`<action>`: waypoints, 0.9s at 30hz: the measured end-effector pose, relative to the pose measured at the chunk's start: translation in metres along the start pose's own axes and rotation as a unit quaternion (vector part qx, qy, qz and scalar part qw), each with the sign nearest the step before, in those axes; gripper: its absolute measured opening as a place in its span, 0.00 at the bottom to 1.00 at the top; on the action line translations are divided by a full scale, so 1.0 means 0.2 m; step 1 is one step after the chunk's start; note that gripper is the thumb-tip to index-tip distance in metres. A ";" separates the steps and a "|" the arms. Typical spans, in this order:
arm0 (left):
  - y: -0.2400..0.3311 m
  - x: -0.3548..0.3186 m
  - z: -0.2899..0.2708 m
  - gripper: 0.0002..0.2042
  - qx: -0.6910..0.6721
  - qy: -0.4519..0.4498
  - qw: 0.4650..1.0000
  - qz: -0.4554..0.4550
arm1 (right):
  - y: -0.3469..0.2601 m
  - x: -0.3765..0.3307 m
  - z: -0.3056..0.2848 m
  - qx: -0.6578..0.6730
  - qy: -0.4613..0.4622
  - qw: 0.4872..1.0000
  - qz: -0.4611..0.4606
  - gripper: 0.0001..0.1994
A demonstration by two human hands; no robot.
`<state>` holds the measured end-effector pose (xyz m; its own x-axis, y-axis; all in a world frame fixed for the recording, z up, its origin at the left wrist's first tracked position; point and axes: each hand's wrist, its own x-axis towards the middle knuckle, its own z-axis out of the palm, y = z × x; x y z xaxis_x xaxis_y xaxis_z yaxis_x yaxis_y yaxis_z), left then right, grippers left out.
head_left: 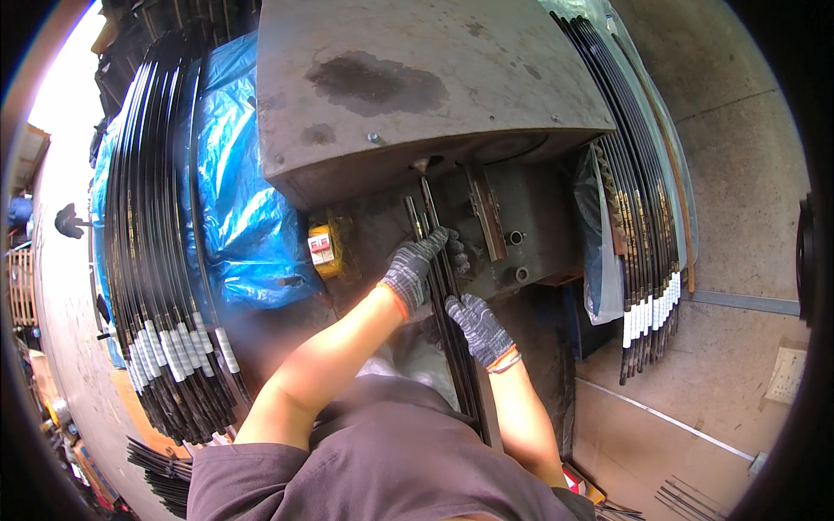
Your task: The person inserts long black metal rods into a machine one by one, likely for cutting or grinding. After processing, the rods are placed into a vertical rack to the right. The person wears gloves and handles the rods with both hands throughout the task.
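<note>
Two or more long dark metal rods (452, 352) run from beside my body up toward a grey metal machine housing (521, 78). One rod's bright tip is close to a pointed piece in the hole (423, 164) of the housing's front face; I cannot tell if they touch. Another rod ends lower, just left of it. My left hand (421, 265), in a grey knit glove with an orange cuff, is closed round the rods near their upper ends. Lower down, my right hand (479, 330), gloved alike, grips them from the right side. Its palm side is hidden.
Black rods with white-wrapped ends (161, 234) lie bundled on blue plastic sheeting (239, 191) at left. Another such bundle (638, 200) lies at right. A metal bar (485, 213) juts from the housing right of the hole. A yellow box (326, 252) sits left of my left hand.
</note>
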<state>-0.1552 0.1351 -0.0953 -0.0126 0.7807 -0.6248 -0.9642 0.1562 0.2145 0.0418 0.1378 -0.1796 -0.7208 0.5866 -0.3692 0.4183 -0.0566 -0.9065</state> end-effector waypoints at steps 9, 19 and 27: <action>-0.01 0.06 0.00 0.09 -0.045 -0.013 0.999 0.011 | -0.36 0.02 -0.02 -0.139 0.027 0.989 -0.035 0.14; 0.00 0.09 -0.02 0.08 -0.037 -0.027 0.999 -0.003 | -0.41 0.01 -0.01 -0.160 0.048 0.983 -0.070 0.11; 0.11 0.09 0.00 0.14 -0.002 -0.071 0.997 0.004 | -0.15 -0.25 -0.10 0.091 -0.093 0.987 0.097 0.16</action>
<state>-0.1769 0.1523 -0.1021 0.0179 0.8594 -0.5110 -0.9654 0.1479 0.2149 0.0753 0.1261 -0.1295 -0.7325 0.3927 -0.5560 0.4647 -0.3083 -0.8300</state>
